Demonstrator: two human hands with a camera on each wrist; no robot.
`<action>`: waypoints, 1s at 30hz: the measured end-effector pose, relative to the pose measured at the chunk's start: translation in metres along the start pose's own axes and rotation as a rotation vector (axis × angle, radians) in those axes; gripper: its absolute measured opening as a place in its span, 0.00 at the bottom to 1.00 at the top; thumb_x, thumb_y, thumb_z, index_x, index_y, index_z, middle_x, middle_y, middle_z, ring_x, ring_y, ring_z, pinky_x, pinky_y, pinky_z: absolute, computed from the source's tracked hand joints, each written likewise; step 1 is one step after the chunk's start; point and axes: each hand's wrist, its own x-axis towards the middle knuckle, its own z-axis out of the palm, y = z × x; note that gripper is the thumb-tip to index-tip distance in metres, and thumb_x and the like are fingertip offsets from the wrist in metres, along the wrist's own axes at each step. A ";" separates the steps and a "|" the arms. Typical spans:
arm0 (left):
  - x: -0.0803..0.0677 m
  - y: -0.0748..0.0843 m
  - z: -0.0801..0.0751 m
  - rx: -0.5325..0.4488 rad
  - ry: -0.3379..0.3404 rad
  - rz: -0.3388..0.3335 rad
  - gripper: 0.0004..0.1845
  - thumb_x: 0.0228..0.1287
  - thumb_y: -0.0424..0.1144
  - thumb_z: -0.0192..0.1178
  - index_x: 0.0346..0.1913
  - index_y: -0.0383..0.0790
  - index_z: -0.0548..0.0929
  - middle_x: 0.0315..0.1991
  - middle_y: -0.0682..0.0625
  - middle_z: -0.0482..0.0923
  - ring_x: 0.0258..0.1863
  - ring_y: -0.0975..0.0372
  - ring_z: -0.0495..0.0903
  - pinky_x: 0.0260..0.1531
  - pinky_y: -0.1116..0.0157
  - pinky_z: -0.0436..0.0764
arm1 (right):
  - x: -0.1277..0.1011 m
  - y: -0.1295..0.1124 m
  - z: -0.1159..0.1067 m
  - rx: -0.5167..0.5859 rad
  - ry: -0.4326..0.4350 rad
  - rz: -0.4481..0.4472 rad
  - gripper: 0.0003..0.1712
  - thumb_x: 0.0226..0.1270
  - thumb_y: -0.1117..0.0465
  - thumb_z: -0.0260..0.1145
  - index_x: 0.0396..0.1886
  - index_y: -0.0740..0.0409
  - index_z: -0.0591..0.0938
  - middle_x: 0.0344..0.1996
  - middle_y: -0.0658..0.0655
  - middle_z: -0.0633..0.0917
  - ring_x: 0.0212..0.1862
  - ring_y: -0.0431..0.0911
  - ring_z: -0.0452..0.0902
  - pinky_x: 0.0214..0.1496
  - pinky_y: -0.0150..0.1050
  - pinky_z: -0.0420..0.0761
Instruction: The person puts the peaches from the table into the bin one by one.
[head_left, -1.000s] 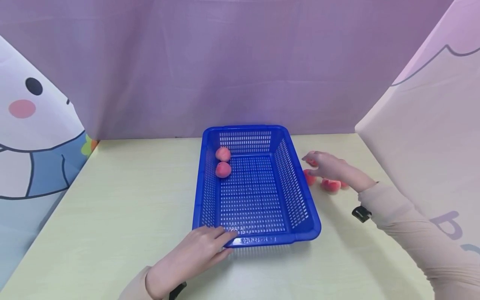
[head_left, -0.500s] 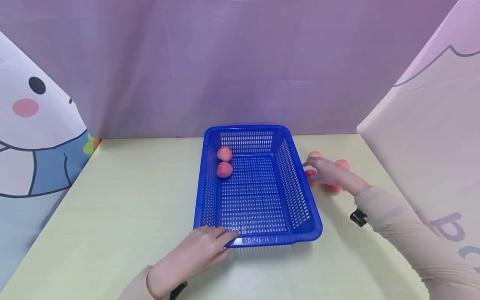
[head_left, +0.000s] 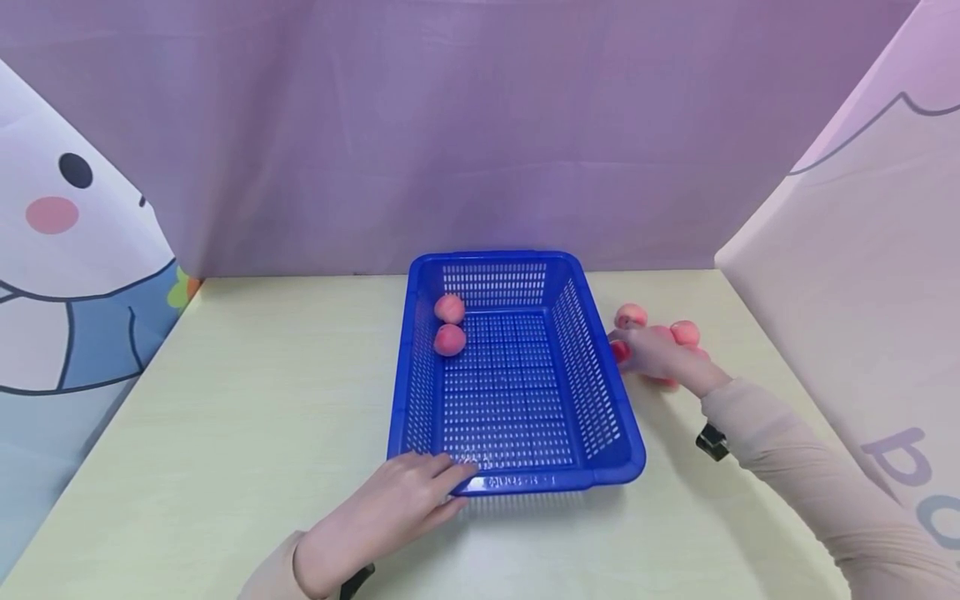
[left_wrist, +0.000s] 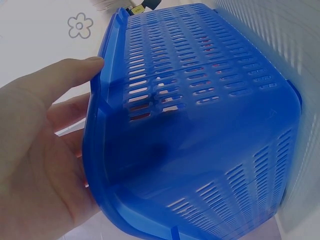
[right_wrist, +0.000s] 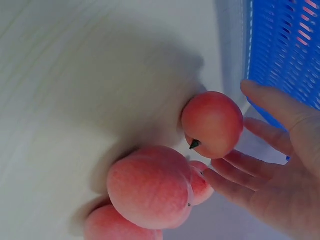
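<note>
Four small peaches (head_left: 678, 333) sat clustered on the table (head_left: 225, 400), just right of a blue slotted basket (head_left: 592, 392) that held two more. They looked light, round and apt to roll — best cupped whole. The right hand (head_left: 656, 354) reached among them, fingers loosely spread, grasping none. The left hand (head_left: 390, 508) rested flat-fingered against the basket's near rim.

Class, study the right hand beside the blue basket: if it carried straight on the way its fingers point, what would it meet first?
Most likely the peach nearest the blue basket. In the right wrist view the right hand is open, its fingers spread toward that peach with a small gap showing; the other peaches lie beside it. Depth is uncertain.
</note>
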 end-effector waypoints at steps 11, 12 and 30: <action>0.000 0.000 0.000 -0.011 -0.019 -0.016 0.14 0.52 0.45 0.61 0.40 0.43 0.80 0.29 0.54 0.79 0.25 0.67 0.78 0.26 0.71 0.76 | 0.002 0.005 0.013 -0.041 0.099 -0.108 0.16 0.45 0.66 0.70 0.35 0.68 0.78 0.29 0.57 0.80 0.32 0.51 0.74 0.39 0.45 0.73; 0.000 0.000 0.000 -0.009 -0.015 -0.014 0.14 0.52 0.45 0.61 0.40 0.43 0.80 0.29 0.54 0.79 0.25 0.67 0.78 0.25 0.71 0.76 | 0.002 0.005 0.014 -0.041 0.100 -0.107 0.16 0.45 0.66 0.70 0.34 0.67 0.78 0.29 0.57 0.80 0.32 0.51 0.74 0.39 0.45 0.73; 0.000 0.001 0.000 -0.021 -0.016 -0.014 0.14 0.52 0.44 0.61 0.40 0.42 0.80 0.29 0.54 0.79 0.25 0.67 0.77 0.25 0.71 0.76 | 0.003 0.006 0.017 -0.001 0.111 -0.089 0.14 0.46 0.66 0.70 0.33 0.66 0.77 0.26 0.54 0.79 0.32 0.52 0.73 0.39 0.44 0.72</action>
